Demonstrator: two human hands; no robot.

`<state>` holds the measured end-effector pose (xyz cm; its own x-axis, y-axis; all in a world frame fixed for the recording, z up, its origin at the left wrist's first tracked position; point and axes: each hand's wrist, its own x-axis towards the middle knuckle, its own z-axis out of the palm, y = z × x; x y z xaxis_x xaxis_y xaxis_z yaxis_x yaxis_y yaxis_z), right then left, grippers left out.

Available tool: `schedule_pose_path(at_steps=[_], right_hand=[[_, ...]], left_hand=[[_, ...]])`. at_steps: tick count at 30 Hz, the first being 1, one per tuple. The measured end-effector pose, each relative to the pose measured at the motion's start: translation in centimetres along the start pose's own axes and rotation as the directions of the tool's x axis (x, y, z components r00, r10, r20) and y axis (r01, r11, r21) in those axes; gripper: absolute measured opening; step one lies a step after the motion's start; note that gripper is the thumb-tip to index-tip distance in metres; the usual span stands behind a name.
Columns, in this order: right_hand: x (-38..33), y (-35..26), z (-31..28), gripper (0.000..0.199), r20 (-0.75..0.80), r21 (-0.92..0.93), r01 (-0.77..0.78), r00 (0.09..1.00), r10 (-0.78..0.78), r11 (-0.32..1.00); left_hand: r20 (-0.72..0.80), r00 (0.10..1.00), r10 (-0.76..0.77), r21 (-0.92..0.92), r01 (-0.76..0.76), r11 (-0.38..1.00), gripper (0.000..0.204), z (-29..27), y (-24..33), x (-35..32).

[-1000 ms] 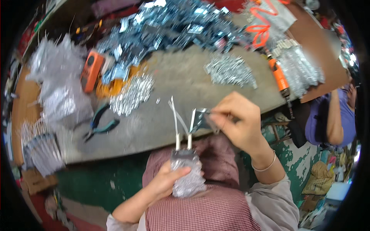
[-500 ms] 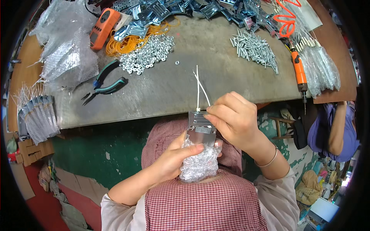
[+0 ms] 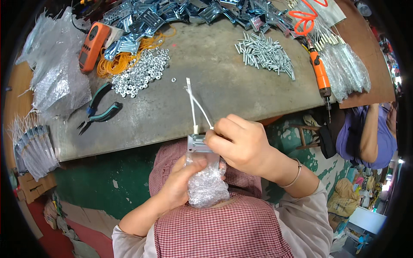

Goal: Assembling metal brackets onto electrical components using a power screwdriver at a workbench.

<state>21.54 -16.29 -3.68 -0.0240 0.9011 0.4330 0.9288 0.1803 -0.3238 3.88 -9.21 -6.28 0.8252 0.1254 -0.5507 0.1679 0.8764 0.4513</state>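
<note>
My left hand (image 3: 180, 182) grips a small clear plastic bag (image 3: 207, 184) full of shiny metal parts, held over my lap just below the grey workbench (image 3: 206, 86) edge. My right hand (image 3: 241, 144) pinches the bag's top, where a folded metal bracket (image 3: 197, 143) sits. Two white cable ties (image 3: 195, 105) stick up from the bag's mouth, one of them between my right fingers.
On the bench lie a pile of nuts (image 3: 140, 73), a pile of bolts (image 3: 266, 53), metal brackets (image 3: 180, 13), yellow rubber bands (image 3: 112, 66), an orange meter (image 3: 92, 45), pliers (image 3: 101, 109), an orange screwdriver (image 3: 320, 75) and filled bags (image 3: 56, 81). Another person (image 3: 370, 137) sits at the right.
The bag and both hands have dropped lower and closer to my body. My right hand has moved from the tie ends down onto the bag's top; the ties now stand closer together.
</note>
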Motion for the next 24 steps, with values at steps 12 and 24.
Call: schedule_pose_path(at_steps=[12, 24], right_hand=[[-2.3, 8.7, -5.8, 0.023, -0.391, 0.238, -0.665, 0.602, 0.697, 0.708], [-5.7, 15.4, -7.3, 0.019, -0.241, -0.052, -0.816, 0.569, 0.786, 0.575]], left_hand=[[-0.063, 0.974, 0.218, 0.049, -0.215, 0.975, 0.063, 0.8, 2.9, 0.1], [-0.044, 0.980, 0.193, 0.020, -0.192, 0.981, 0.060, 0.9, 2.4, 0.7]])
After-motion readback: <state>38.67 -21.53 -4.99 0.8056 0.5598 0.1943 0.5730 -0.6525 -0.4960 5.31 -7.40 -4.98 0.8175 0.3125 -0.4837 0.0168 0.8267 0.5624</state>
